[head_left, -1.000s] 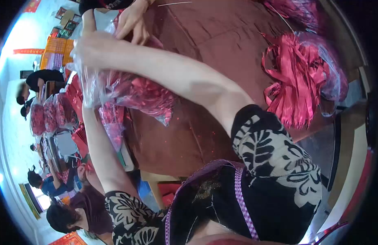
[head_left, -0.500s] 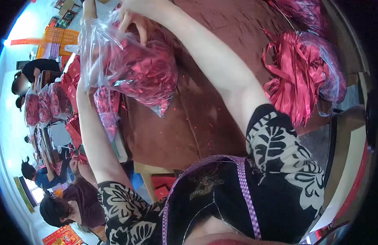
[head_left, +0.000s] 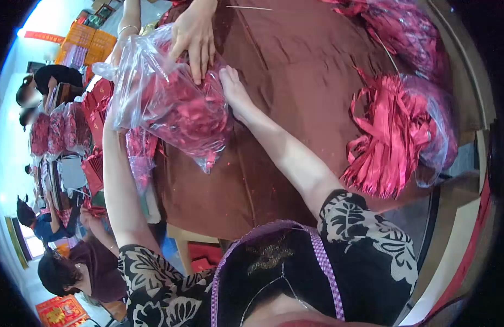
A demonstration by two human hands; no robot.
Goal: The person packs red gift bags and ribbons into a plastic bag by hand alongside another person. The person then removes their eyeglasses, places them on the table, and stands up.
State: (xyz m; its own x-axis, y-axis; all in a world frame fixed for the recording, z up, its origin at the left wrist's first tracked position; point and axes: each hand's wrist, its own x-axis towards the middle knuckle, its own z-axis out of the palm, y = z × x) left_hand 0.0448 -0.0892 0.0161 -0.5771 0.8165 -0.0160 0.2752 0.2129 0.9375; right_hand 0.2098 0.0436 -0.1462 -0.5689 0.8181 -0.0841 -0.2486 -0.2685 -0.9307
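Note:
A clear plastic bag (head_left: 175,109) full of shiny red ribbon pieces lies on the brown cloth-covered table (head_left: 295,71). My right hand (head_left: 233,87) rests against the bag's right side, fingers stretched out. My left forearm (head_left: 118,180) reaches up to the bag's left side, where folds of plastic hide my left hand. From the top, a co-worker's hand (head_left: 194,41) lies spread over the bag. Another arm with a bracelet (head_left: 129,30) reaches to the bag's upper left.
Red ribbons (head_left: 388,136) spill from a plastic bag on the right, with another ribbon bag (head_left: 404,38) above. A smaller bag (head_left: 140,158) lies beside my left forearm. Several people, including one in a dark top (head_left: 99,267), and filled bags (head_left: 55,131) are at the left.
My right arm has swung down from the top of the bag to its right side. The co-worker's spread hand now shows on the bag, which sits slightly lower in view.

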